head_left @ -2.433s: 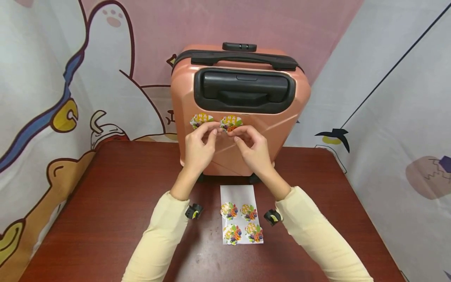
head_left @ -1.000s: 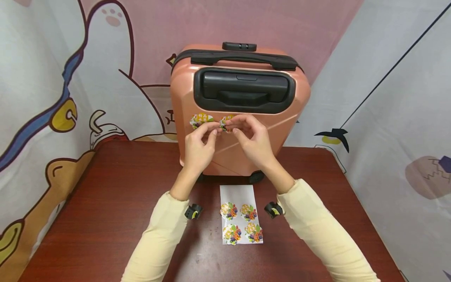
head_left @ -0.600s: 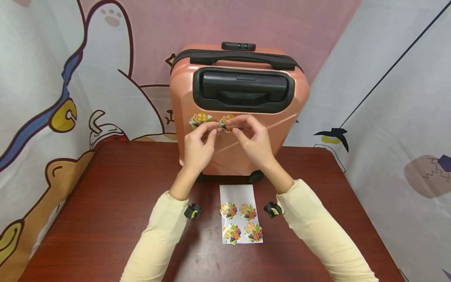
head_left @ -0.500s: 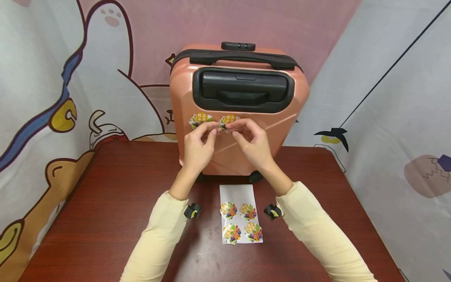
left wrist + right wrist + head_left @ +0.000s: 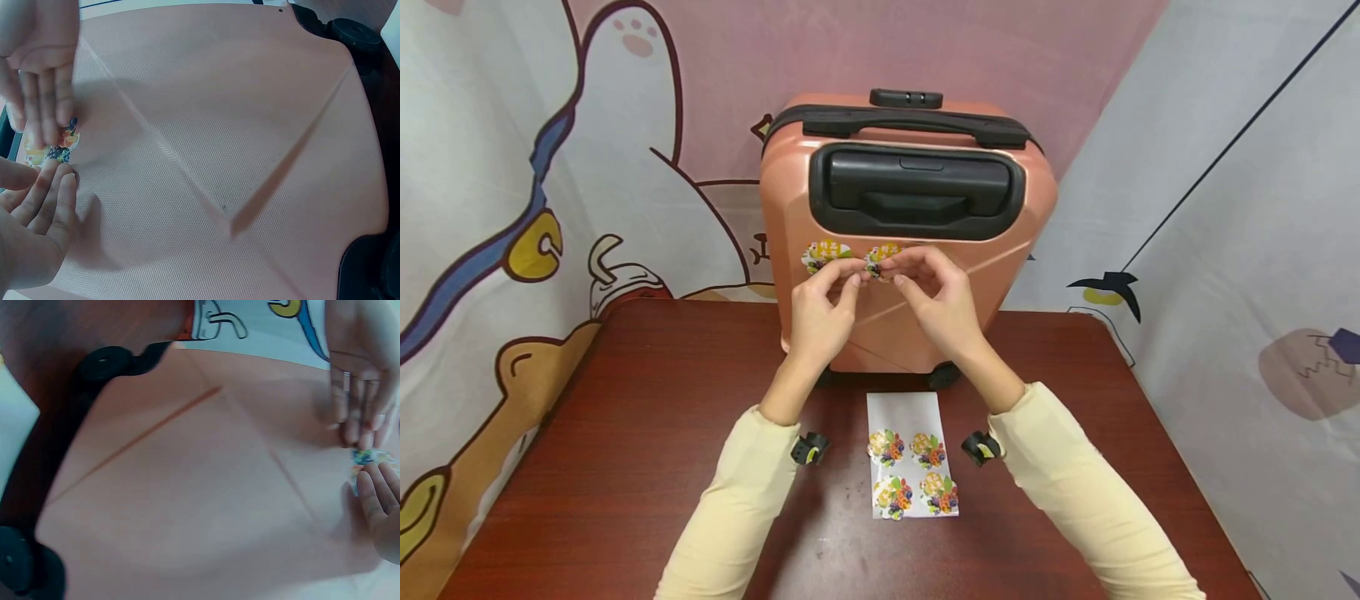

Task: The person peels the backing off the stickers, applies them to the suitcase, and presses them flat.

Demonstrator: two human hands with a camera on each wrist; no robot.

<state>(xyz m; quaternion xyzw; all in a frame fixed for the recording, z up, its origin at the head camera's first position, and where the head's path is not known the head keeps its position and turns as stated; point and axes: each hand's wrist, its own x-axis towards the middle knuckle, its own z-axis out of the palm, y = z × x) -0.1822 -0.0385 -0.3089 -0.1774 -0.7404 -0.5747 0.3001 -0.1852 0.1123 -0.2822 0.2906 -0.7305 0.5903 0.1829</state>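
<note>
A salmon-pink hard-shell suitcase (image 5: 891, 337) stands upright at the back of the table, its black handle recess near the top. Two fruit-printed stickers lie side by side below that recess. On the right-hand sticker (image 5: 883, 251), my right hand (image 5: 947, 304) rests its fairly straight fingers, covering much of it. My left hand (image 5: 823, 312) touches the same sticker's left edge with extended fingertips and partly covers the left-hand sticker (image 5: 822, 253). In the left wrist view, the sticker (image 5: 70, 139) shows between both hands' fingers. The right wrist view shows straight fingers (image 5: 374, 490) over it.
On the reddish-brown table (image 5: 662, 450), a white backing sheet (image 5: 904, 410) with several more fruit stickers lies in front of the suitcase. Black wheels (image 5: 944, 375) support the suitcase. A printed cloth (image 5: 715, 83) hangs behind and at the sides.
My right hand's fingers have shifted left across the right-hand sticker, then moved slightly down and back up. My left hand stays at its left edge.
</note>
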